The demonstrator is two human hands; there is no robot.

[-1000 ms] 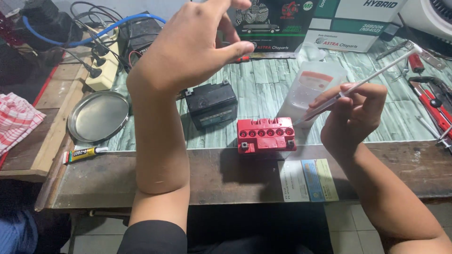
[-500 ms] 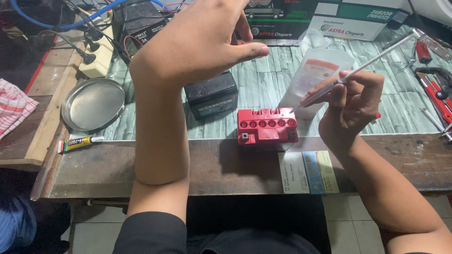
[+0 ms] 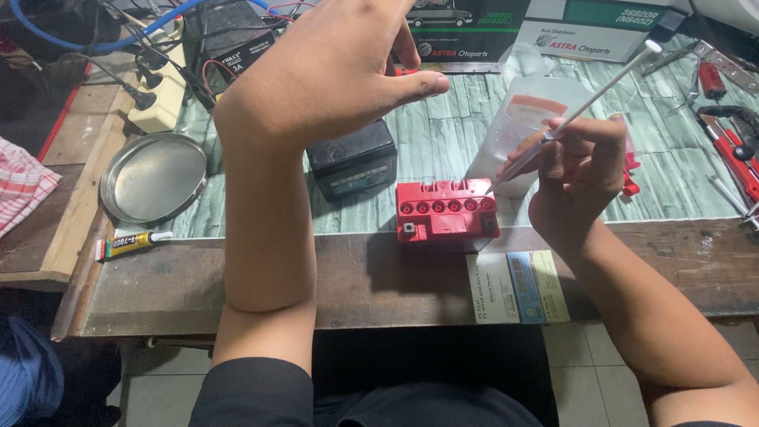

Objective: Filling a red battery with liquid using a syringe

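A small red battery [image 3: 447, 210] with a row of open filler holes lies near the bench's front edge. My right hand [image 3: 581, 174] grips a long thin syringe [image 3: 587, 103] whose tip points down toward the battery's right end. Behind that hand stands a clear plastic cup [image 3: 518, 126]. My left hand [image 3: 332, 71] is raised high above the bench, fingers loosely curled, holding nothing I can see. A black battery [image 3: 352, 162] sits under it, partly hidden by the forearm.
A round metal dish [image 3: 154, 178] and a glue tube [image 3: 130, 244] lie at the left. A white power strip [image 3: 162, 95] with cables sits at the back left. Boxes [image 3: 514, 32] line the back; red-handled tools [image 3: 731, 146] lie at the right.
The view has moved closer to the bench. The syringe tip has come down nearer the red battery's right end. My left hand stays raised.
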